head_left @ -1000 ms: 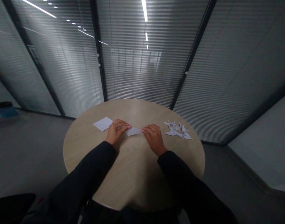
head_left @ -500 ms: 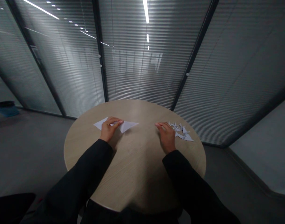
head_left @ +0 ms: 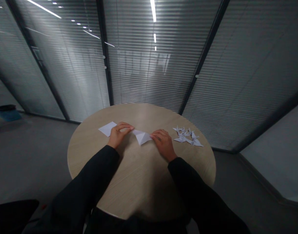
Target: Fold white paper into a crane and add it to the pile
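Observation:
A creased sheet of white paper [head_left: 142, 137], folded into a triangle with its point toward me, is stretched between my two hands over the middle of the table. My left hand [head_left: 119, 134] pinches its left corner between thumb and fingers. At the opposite corner, my right hand [head_left: 162, 143] grips the paper with its fingertips. Just left of my left hand lies a flat white paper square [head_left: 107, 129], partly covered by that hand. Beyond my right hand sits a cluster of several small folded paper cranes [head_left: 187, 136].
The round wooden table [head_left: 129, 191] stands close to a glass wall with closed blinds [head_left: 146, 81]. On the floor at far left is a blue bin [head_left: 7, 114] with a dark rim. A dark chair-like shape [head_left: 14, 214] shows at lower left.
My left hand has brought the folded paper to the right, off the square. My right hand has moved left from beside the cranes and taken hold of the paper's right corner.

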Demonstrator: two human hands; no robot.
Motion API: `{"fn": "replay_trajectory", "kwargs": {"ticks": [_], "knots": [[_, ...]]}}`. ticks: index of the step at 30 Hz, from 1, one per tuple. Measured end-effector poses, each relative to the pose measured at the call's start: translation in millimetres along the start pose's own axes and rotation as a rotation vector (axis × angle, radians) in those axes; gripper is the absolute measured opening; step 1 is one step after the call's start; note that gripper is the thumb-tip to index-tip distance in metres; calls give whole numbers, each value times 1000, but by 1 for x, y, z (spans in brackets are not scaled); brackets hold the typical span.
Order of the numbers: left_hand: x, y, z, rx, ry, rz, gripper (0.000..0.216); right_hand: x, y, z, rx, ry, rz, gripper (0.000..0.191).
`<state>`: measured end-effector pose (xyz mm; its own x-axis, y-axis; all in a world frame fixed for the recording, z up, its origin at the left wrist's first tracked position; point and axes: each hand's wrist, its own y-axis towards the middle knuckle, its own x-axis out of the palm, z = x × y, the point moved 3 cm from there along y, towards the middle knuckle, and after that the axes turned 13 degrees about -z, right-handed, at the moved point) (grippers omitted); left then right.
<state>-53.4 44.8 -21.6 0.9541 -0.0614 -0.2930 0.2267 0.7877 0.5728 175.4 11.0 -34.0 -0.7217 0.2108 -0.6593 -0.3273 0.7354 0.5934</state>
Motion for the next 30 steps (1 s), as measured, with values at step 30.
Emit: {"fn": "replay_trajectory", "kwargs": {"ticks": [30], "knots": [[-13, 1, 4, 302, 567, -34, 10, -3, -1, -7, -111, -162, 61, 18]]}}
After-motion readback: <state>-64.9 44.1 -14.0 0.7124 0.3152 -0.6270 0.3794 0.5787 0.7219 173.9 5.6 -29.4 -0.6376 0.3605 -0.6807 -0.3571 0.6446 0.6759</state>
